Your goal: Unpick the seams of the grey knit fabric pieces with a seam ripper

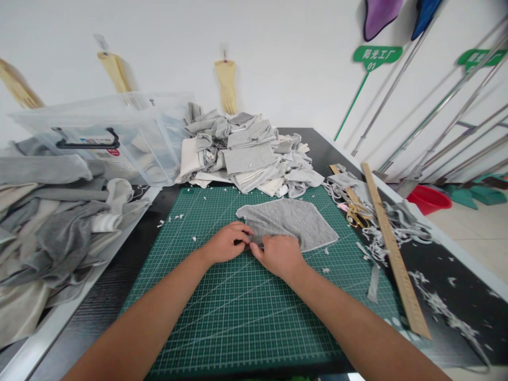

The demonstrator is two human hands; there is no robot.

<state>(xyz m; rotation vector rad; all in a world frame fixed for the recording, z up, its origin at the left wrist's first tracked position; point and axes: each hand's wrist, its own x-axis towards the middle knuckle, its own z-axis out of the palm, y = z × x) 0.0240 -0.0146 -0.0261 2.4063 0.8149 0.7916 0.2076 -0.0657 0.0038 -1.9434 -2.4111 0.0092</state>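
A light grey cloth piece [296,222] lies on the green cutting mat [222,323], its surface a little wrinkled on the left. At the cloth's near left edge, my left hand [227,243] pinches the fabric between thumb and fingers. Close beside it, my right hand [281,257] is curled over the near edge of the same cloth, thumb pointing left. The two thumbs almost meet. Part of the cloth's near edge is hidden under my right hand.
Behind the mat rises a heap of grey and white cloths [250,153]. More fabric [67,233] lies left, before a clear plastic box [107,132]. On the right are a wooden ruler [392,248], gold-handled scissors [357,216] and fabric scraps [377,243].
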